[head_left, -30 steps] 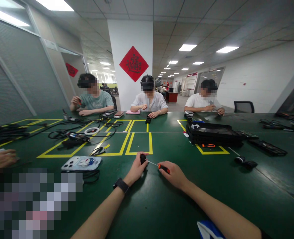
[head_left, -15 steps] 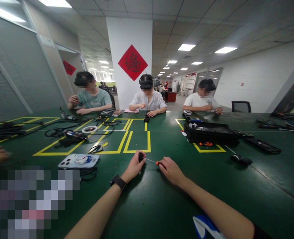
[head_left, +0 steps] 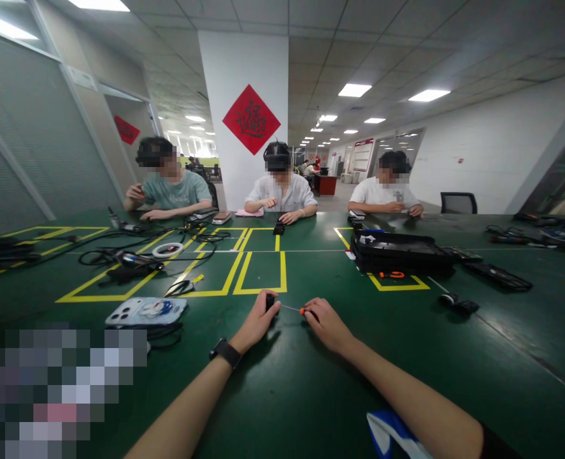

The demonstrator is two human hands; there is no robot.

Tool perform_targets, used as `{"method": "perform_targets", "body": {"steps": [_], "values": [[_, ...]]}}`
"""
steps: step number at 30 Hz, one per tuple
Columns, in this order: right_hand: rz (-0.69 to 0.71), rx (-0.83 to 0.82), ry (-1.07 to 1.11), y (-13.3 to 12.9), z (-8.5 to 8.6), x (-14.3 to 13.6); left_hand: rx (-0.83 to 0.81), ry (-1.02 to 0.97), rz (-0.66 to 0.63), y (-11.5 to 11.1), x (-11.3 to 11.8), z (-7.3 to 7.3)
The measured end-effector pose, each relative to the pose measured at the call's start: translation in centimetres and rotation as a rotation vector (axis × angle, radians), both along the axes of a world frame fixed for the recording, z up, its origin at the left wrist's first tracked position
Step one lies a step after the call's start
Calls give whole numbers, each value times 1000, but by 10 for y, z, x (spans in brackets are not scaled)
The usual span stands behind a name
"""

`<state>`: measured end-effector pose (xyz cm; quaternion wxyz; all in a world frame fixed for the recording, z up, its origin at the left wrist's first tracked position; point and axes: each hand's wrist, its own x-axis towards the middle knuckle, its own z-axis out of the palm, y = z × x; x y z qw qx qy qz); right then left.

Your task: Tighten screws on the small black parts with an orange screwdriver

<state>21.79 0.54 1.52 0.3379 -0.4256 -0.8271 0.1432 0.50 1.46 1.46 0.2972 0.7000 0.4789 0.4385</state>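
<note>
A: Where is the small black object (head_left: pixel 269 301) held?

B: It is pinched in the fingers of the left hand (head_left: pixel 255 324), just above the green worktop (head_left: pixel 282 395). The screwdriver with an orange-and-black handle and thin metal shaft (head_left: pixel 303 311) is gripped in the right hand (head_left: pixel 330 325). The hands are kept apart, with the shaft stretched between them.

A: What has just changed?

B: More of the handle is hidden by the right fingers than a second ago. A slight change of grip is suggested, not a release; both things are still held. Whether the black object is touched by the tip cannot be told.

A: What is seen farther out?

B: To the left, a phone in a pale blue case (head_left: pixel 146 310) is laid beside black cable (head_left: pixel 170 335). Beyond the hands, the worktop is marked with yellow tape (head_left: pixel 283 271). To the right, an orange-and-black tool (head_left: pixel 391 275) is seen in front of stacked black trays (head_left: pixel 399 252). On the far side, three seats are taken by co-workers, one in a green shirt (head_left: pixel 186 191).
</note>
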Motion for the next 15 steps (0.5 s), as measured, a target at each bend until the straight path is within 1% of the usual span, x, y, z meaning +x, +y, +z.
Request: {"method": "perform_targets", "body": {"steps": [3,6,10,15], "values": [[26,0,17,0,1,0,-51,-55,-63,1,-1,0],[42,12,50,-1,2,1,-27,-104,-86,1,-3,0],[46,7,86,-1,1,2,-3,-112,-101,3,-4,-1],[50,-12,101,1,-1,4,-42,-83,-79,5,-4,-6]]}}
